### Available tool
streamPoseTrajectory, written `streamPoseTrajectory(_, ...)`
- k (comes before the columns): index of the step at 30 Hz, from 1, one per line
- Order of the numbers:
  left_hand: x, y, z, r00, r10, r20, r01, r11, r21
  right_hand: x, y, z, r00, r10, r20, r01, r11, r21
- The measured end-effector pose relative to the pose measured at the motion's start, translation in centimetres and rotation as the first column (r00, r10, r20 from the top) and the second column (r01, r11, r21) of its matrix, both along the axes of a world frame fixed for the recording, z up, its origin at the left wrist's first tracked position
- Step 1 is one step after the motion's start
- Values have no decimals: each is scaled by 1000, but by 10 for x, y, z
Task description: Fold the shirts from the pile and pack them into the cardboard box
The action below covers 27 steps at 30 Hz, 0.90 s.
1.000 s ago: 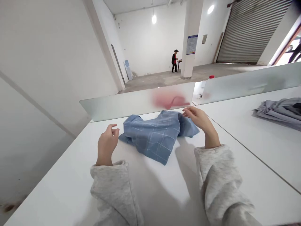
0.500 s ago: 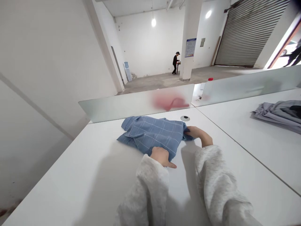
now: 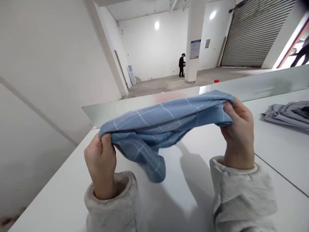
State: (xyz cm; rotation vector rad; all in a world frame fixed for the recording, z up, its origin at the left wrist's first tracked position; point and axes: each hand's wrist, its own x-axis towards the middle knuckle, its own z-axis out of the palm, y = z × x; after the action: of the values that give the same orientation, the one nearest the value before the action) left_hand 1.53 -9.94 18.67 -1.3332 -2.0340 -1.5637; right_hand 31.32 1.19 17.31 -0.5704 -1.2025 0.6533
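Blue checked shirt (image 3: 154, 124) held up above the white surface (image 3: 60, 193), my left hand (image 3: 100, 164) and right hand (image 3: 238, 135) each pinching one end between thumb and fingers, top edge drawn taut, lower fold sagging slack between them.

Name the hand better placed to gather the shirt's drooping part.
Probably the left hand: the drooping fold of the blue checked shirt hangs beside it, while the right hand pinches the far end.
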Motion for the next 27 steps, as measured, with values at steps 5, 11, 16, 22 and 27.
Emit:
streamPoseTrajectory(5,-12,23,-18,999,29,-23,-30,997,-67,-10,15,-10,987,-9,162,22,997,-75)
streamPoseTrajectory(11,-40,36,-37,978,-57,-201,-77,796,-600,4,49,-40,790,-56,610,228,951,-208)
streamPoseTrajectory(16,-25,49,-43,911,-395,-116,97,480,-872,12,67,-60,478,108,872,412,849,-331)
streamPoseTrajectory(22,8,74,-78,870,-490,44,282,423,-861,10,100,-114,187,628,756,499,602,-623)
streamPoseTrajectory(27,7,79,-87,901,-427,74,338,586,-737,3,104,-135,216,715,665,316,593,-740)
